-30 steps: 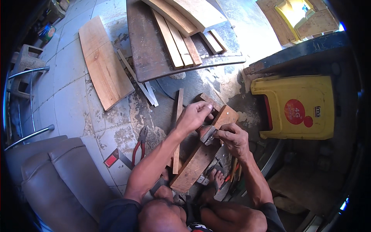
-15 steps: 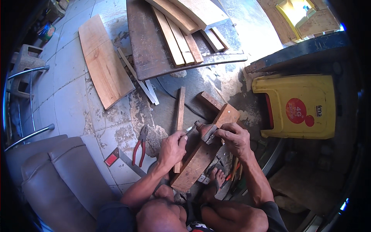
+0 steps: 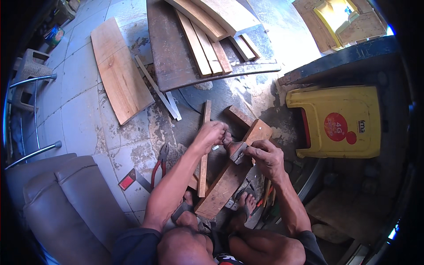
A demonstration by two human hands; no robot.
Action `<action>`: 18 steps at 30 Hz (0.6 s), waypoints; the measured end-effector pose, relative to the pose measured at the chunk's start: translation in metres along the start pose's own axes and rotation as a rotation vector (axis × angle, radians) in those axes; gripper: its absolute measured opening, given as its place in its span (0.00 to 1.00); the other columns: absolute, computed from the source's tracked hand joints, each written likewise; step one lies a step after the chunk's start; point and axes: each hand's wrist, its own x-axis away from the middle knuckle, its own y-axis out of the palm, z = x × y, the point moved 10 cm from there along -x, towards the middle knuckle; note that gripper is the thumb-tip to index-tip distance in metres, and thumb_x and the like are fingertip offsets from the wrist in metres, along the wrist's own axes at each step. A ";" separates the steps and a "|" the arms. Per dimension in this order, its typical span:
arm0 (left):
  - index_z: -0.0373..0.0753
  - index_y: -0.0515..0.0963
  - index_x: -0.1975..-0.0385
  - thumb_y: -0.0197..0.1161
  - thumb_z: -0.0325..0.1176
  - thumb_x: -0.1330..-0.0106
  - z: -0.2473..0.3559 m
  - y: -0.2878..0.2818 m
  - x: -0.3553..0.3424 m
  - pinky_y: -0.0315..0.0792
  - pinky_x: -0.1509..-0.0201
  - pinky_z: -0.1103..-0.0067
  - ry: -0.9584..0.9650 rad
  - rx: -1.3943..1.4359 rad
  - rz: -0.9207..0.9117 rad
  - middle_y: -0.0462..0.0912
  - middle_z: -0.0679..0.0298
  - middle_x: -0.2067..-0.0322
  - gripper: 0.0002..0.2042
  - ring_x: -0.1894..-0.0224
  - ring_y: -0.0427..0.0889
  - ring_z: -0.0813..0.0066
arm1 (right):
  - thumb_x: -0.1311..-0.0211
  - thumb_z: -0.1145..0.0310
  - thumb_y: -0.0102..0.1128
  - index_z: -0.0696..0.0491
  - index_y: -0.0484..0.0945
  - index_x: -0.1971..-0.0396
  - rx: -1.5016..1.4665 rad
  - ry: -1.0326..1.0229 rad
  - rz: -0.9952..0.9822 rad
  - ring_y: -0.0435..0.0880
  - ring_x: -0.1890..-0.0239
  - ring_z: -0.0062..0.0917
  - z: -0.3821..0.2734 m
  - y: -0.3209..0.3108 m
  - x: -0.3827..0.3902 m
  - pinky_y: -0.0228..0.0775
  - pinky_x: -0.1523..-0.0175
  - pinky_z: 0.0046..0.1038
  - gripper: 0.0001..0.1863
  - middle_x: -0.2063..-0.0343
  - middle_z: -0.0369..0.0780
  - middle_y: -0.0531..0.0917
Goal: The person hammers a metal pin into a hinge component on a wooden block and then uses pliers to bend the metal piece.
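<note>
Head view shows your right hand (image 3: 268,160) pinching the right side of a metal tool (image 3: 236,152) just left of it, over a long wood block (image 3: 221,193) slanting away to the right, while your left hand (image 3: 210,137) curls by the tool's far end, its fingertips too hidden to read.

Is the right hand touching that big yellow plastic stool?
Apart: the head view shows a strip of floor between the right hand and the yellow stool.
</note>
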 end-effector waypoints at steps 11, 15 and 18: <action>0.35 0.83 0.55 0.61 0.32 0.26 0.069 0.030 0.107 0.79 0.57 0.74 0.501 -0.385 0.118 0.89 0.53 0.61 0.09 0.61 0.89 0.67 | 0.48 0.82 0.67 0.45 0.89 0.55 -0.034 0.004 0.021 0.88 0.65 0.33 0.005 0.000 0.006 0.81 0.62 0.32 0.21 0.64 0.38 0.85; 0.34 0.80 0.47 0.60 0.27 0.26 0.023 0.006 0.145 0.80 0.48 0.73 0.714 -0.356 0.326 0.89 0.54 0.54 0.11 0.53 0.89 0.65 | 0.45 0.81 0.68 0.45 0.89 0.53 -0.051 0.018 0.031 0.88 0.65 0.33 0.002 0.002 0.005 0.81 0.61 0.31 0.21 0.63 0.39 0.84; 0.33 0.76 0.43 0.59 0.23 0.28 0.009 -0.002 0.143 0.79 0.42 0.73 0.733 -0.262 0.355 0.88 0.55 0.51 0.15 0.48 0.88 0.63 | 0.41 0.81 0.68 0.47 0.85 0.44 -0.097 0.038 0.075 0.87 0.66 0.29 0.004 -0.002 0.007 0.81 0.61 0.29 0.24 0.63 0.39 0.84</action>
